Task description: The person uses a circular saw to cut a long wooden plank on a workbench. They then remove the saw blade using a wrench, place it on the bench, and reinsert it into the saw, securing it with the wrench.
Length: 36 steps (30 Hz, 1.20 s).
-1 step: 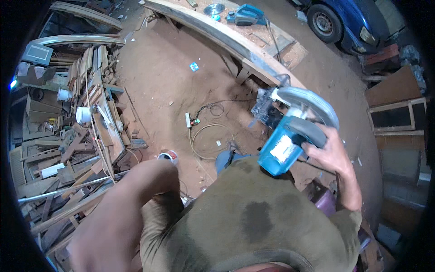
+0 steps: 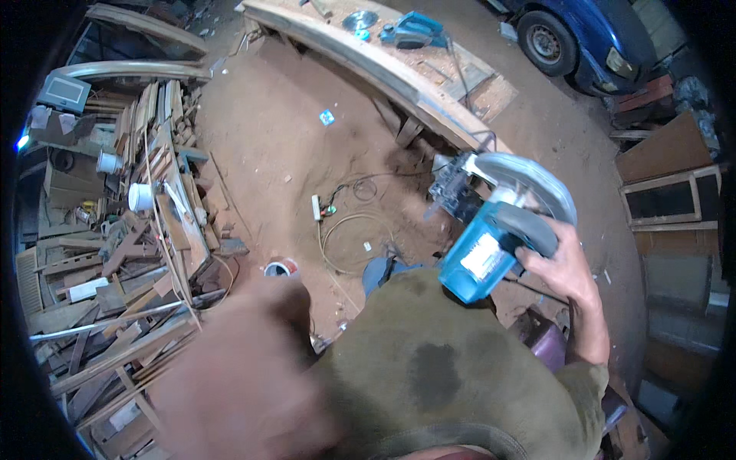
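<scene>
My right hand (image 2: pixel 566 264) is wrapped round the dark rear handle of a teal circular saw (image 2: pixel 479 253), held up in front of my right side. Its round silver blade guard (image 2: pixel 529 176) is turned to the far right, close to the end of a long wooden bench (image 2: pixel 437 107). A metal base and dark fittings show on the saw's left. My left forearm and hand (image 2: pixel 253 368) are raised close to the camera at the lower left, badly smeared by motion. Their fingers cannot be made out, nor whether they hold anything.
An electric planer (image 2: pixel 414 31) and a round saw blade (image 2: pixel 360 21) lie on the bench. On the sandy floor are a coiled cable (image 2: pixel 356 241), a power strip (image 2: pixel 316 207) and an open tub (image 2: pixel 281 267). Scrap wood (image 2: pixel 115 261) is heaped left; a blue vehicle (image 2: pixel 590 38) stands far right.
My left arm has swung to the right, its elbow giving way to a blurred shape near the camera. The saw and right hand have shifted only slightly.
</scene>
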### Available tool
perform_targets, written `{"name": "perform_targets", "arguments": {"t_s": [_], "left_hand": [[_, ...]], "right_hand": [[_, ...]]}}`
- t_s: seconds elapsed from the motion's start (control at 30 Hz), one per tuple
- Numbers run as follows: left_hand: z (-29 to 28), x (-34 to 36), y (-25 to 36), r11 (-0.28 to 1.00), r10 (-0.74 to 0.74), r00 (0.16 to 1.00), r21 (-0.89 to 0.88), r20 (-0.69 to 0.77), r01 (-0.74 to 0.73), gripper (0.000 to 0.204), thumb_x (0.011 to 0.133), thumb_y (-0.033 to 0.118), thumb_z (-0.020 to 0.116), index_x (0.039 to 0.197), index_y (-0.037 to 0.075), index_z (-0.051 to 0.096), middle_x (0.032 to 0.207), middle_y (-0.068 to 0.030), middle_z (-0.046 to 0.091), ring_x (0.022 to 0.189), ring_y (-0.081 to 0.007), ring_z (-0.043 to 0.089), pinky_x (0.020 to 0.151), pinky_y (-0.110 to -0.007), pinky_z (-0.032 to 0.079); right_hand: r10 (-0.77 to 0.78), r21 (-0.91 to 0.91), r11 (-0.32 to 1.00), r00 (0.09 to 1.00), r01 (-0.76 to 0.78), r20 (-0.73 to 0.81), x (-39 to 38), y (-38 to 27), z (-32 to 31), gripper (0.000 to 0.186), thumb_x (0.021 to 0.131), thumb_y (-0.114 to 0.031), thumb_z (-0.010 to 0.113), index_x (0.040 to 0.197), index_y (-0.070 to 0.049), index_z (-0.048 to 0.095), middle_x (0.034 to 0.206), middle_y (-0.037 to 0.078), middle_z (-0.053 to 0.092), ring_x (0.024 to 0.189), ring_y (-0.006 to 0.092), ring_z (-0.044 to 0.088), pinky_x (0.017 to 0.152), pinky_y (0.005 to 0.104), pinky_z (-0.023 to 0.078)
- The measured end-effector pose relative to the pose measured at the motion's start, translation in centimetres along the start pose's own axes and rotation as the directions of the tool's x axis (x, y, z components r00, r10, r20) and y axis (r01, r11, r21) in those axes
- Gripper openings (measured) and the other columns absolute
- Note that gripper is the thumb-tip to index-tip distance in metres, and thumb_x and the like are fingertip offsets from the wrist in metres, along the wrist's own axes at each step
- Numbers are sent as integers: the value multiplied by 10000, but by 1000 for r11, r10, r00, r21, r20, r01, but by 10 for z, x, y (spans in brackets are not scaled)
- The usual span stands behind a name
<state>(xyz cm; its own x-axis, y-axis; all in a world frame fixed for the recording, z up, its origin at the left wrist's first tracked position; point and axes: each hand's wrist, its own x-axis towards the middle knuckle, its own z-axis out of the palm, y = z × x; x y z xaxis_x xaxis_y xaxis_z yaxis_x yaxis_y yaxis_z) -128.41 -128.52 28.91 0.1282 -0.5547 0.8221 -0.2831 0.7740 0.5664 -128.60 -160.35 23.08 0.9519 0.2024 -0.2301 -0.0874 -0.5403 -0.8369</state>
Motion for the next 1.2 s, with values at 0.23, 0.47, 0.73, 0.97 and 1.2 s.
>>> {"name": "perform_targets", "arguments": {"t_s": [0.23, 0.47, 0.73, 0.97, 1.2], "left_hand": [[1, 59, -96, 988, -148, 974, 61, 172, 139, 225, 1048, 200, 564, 993, 72, 741, 1195, -130, 605, 1091, -296, 560, 909, -425, 450], [66, 118, -197, 813, 2, 793, -461, -609, -356, 171, 980, 88, 655, 983, -61, 738, 873, -164, 729, 720, -203, 685, 652, -325, 528], [43, 106, -202, 995, -73, 974, -81, -216, 56, 269, 954, 149, 722, 1160, -23, 693, 993, -140, 745, 859, -184, 705, 777, -331, 562], [20, 2, -384, 513, -699, 414, -5, -583, 859, 388, 975, 269, 722, 1217, -31, 680, 1063, -103, 751, 973, -152, 691, 825, -310, 565], [34, -39, -504, 206, -977, 136, -557, -165, 805, 365, 1020, 435, 634, 895, 92, 613, 699, 42, 527, 560, -72, 473, 491, -233, 365]], "right_hand": [[37, 95, 995, 969, -14, -246, -69, 50, -79, 430, 785, -163, 737, 1142, 68, 678, 900, 62, 687, 814, 123, 629, 727, 299, 516], [111, 194, 980, 924, -41, -366, -81, 143, -112, 386, 821, -156, 719, 1152, 42, 703, 945, 13, 690, 846, 111, 620, 788, 284, 501], [296, 380, 919, 823, -106, -485, -115, 195, -132, 367, 823, -133, 721, 1157, 19, 706, 770, -19, 608, 597, 71, 521, 543, 253, 422], [375, 422, 893, 778, -157, -504, -125, 213, -123, 302, 823, -55, 698, 1116, 15, 709, 813, -24, 619, 672, 68, 539, 601, 254, 440], [370, 299, 919, 819, -256, -438, -142, 223, -130, 380, 801, -29, 698, 1178, 17, 699, 950, -1, 683, 843, 94, 606, 780, 283, 502]]}}
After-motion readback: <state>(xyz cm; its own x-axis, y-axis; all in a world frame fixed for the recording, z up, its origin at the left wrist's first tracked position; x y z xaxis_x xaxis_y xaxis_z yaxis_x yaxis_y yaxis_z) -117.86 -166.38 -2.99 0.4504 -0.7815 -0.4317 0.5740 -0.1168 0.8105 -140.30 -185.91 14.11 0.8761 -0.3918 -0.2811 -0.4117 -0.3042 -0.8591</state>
